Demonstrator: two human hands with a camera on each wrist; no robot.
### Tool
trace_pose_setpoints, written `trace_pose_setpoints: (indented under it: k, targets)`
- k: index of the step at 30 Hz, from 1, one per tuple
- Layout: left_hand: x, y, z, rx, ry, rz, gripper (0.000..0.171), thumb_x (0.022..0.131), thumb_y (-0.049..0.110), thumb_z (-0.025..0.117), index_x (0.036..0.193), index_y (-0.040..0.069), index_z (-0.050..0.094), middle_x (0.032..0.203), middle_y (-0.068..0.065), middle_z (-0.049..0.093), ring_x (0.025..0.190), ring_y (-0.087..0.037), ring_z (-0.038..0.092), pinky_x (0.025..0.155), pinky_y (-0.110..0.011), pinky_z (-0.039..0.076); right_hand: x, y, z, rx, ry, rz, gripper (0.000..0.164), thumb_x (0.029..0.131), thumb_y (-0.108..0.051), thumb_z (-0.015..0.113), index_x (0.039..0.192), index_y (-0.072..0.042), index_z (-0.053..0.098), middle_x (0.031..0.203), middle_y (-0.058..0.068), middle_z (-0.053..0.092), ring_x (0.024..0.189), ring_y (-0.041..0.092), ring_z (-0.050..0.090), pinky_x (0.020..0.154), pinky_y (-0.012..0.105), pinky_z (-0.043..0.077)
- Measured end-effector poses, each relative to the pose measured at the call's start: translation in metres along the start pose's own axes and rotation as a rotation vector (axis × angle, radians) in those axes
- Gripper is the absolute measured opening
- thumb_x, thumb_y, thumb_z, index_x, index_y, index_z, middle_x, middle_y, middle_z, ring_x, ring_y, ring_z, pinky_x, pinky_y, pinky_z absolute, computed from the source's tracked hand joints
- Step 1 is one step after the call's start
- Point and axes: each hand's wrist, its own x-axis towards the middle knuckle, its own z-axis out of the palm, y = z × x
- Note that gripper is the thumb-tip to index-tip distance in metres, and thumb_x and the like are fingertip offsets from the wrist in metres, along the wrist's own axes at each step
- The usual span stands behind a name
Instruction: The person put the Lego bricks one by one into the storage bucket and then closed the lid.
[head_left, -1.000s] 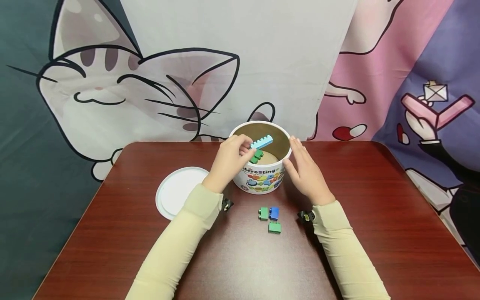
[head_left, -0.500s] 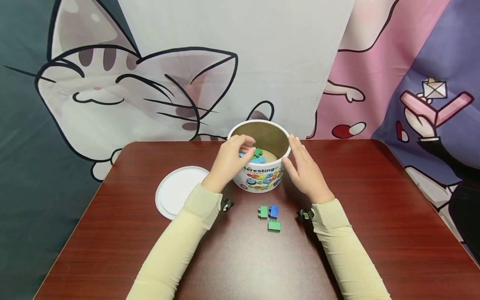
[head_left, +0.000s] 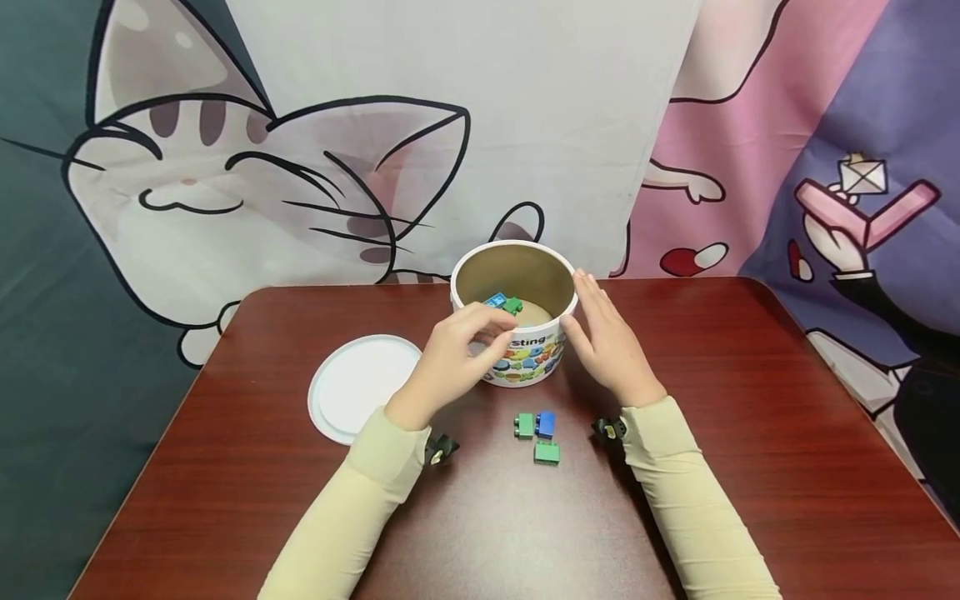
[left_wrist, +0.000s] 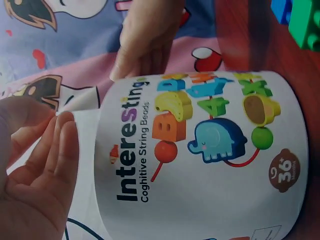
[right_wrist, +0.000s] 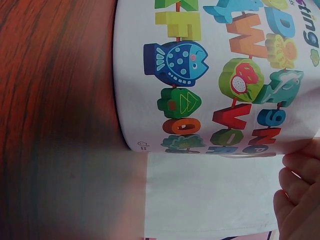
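Two studded green plastic blocks [head_left: 547, 455] and one blue block [head_left: 546, 426] lie lower centre, likely light, stiff, best side-pinched; left hand [head_left: 447, 358] loosely bent, empty; right hand [head_left: 611, 343] straight-fingered against white printed tub [head_left: 536, 360].

1. The white tub [head_left: 534, 358] is printed with black lettering [left_wrist: 131, 150] and multicoloured bead pictures [left_wrist: 218, 141].
2. Its inner wall [head_left: 517, 271] is tinted dull gold.
3. Inside, a bright blue block [head_left: 495, 301] and a green block [head_left: 513, 306] are seen.
4. The table [head_left: 772, 400] is grained in dark streaks over reddish brown.
5. Two loose blocks [head_left: 547, 453] are coloured green, and a third block [head_left: 545, 425] dark blue.
6. The lid [head_left: 360, 387] is coloured plain white.
7. The sleeves [head_left: 686, 492] are coloured pale yellow-green.
8. The backdrop [head_left: 570, 125] is panelled in teal, white, pink and violet-blue, with a cat [head_left: 187, 242] outlined in black.
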Motion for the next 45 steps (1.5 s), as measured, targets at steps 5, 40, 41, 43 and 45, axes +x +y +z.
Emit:
trace_pose_setpoints:
  k: [5,40,41,43,45]
  targets:
    - [-0.013,0.001,-0.001,-0.011,-0.087,-0.021,0.017,0.094,0.004,0.069,0.111,0.003,0.072,0.107,-0.004,0.069,0.092,-0.012,0.067,0.083,-0.024,0.057,-0.001,0.000,-0.001,-0.002,0.001,0.006,0.069,0.105,-0.038,0.052,0.159,-0.003,0.027,0.165,0.014,0.026,0.153,0.029,0.020,0.124,0.045,0.017]
    - [-0.043,-0.033,0.045,0.070,-0.581,-0.303,0.031,0.084,0.010,0.082,0.111,0.003,0.070,0.106,-0.005,0.068,0.096,-0.019,0.066,0.088,-0.025,0.054,0.001,0.002,0.004,0.002,0.017,-0.005,0.070,0.105,-0.042,0.049,0.159,-0.003,0.027,0.165,0.014,0.027,0.153,0.031,0.021,0.123,0.048,0.020]
    - [-0.044,-0.033,0.046,0.073,-0.581,-0.298,0.031,0.083,0.010,0.083,0.111,0.003,0.070,0.105,-0.005,0.068,0.096,-0.019,0.066,0.087,-0.024,0.054,0.001,0.002,0.004,0.005,0.016,-0.004,0.070,0.105,-0.041,0.050,0.159,-0.003,0.027,0.165,0.014,0.027,0.153,0.030,0.021,0.123,0.048,0.020]
    - [-0.044,-0.034,0.047,0.077,-0.581,-0.296,0.032,0.082,0.010,0.083,0.111,0.003,0.070,0.105,-0.005,0.068,0.095,-0.018,0.066,0.087,-0.025,0.054,0.000,0.002,0.003,0.006,0.013,-0.001,0.070,0.105,-0.041,0.050,0.159,-0.003,0.027,0.165,0.013,0.027,0.153,0.029,0.020,0.124,0.046,0.019]
    - [-0.045,-0.035,0.049,0.087,-0.582,-0.300,0.033,0.082,0.010,0.083,0.111,0.004,0.070,0.105,-0.005,0.067,0.095,-0.017,0.065,0.086,-0.024,0.053,0.000,0.001,0.003,0.008,0.011,0.002,0.070,0.105,-0.041,0.050,0.159,-0.003,0.027,0.165,0.013,0.026,0.154,0.029,0.020,0.124,0.045,0.018]
